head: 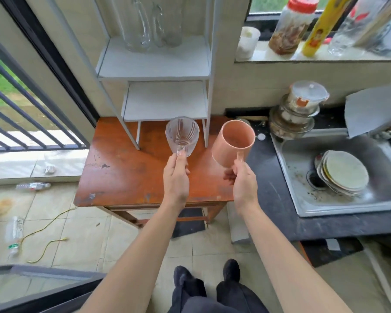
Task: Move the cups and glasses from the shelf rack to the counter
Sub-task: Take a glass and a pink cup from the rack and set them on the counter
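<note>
Well beyond and above my left fingers (181, 158), two tall glasses (142, 28) are standing on the upper board of the shelf rack (154, 71), not yet moved.

With my left hand (176, 175) I am gripping the glass (182, 135). My fingers are closing round its narrow foot, and the ribbed bowl is tipping up and away past my fingertips. It is hanging over the wooden tabletop (127, 172), touching nothing but my fingers. I am judging it light, stiff and brittle, and slippery where the clear wall is smooth. A hold this low is leaving the wide bowl free to swing. Taking it higher, round the ribs where fingers find purchase, is looking safer to me for setting it down.

Just to the right, apart from the glass, I am holding the pink mug (233, 143) with my right hand (242, 179). My right fingers (229, 176) are curling round its handle. The body is tilting forward past my knuckles, its open mouth facing up and away. I cannot tell whether it is plastic or pottery. Either way I am expecting it to be sturdier and heavier than the glass, and the handle is serving as the natural hold.

Further right of those fingers, the dark tabletop (264, 177) beside the sink (298, 163) is lying near. That is where I am judging both should land, gently and base first.
</note>
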{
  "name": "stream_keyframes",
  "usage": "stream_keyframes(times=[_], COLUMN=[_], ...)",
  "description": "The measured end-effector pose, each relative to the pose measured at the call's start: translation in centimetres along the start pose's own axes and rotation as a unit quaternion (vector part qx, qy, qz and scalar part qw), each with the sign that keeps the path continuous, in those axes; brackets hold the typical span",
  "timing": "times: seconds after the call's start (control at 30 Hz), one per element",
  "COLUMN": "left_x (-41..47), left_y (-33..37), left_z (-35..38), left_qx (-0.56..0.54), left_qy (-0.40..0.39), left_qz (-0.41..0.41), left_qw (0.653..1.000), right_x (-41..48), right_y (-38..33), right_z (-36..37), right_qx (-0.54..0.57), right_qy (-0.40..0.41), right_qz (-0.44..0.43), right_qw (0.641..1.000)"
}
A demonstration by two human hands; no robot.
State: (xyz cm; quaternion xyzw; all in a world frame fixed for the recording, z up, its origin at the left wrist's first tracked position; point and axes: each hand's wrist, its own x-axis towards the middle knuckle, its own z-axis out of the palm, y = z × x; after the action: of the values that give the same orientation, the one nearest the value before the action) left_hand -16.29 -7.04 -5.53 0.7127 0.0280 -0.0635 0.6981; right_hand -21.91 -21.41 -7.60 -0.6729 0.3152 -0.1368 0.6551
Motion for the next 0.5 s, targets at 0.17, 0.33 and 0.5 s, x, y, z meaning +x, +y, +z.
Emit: stream_keyframes(times=[0.17, 0.33, 0.5], left_x=[-3.3, -9.4, -19.5], left_y=[3.1, 6.0, 6.6], left_z=[6.9, 16.8, 28.8], left_qx=[0.001, -0.005, -0.007], left_qy=[-0.092, -0.185, -0.292], left_qz=[0.047, 0.08, 0.1], left_qw=[0.995, 0.98, 0.951], right_x=[-0.8, -3.2, -8.6], right_y=[-2.0, -3.6, -2.9], right_z=[-8.6, -20.7, -36.1], right_qx=[0.044, 0.067, 0.051], right_qy=[0.092, 0.19, 0.285], right_qz=[-0.021, -0.04, -0.083], right_qw=[0.995, 0.979, 0.954])
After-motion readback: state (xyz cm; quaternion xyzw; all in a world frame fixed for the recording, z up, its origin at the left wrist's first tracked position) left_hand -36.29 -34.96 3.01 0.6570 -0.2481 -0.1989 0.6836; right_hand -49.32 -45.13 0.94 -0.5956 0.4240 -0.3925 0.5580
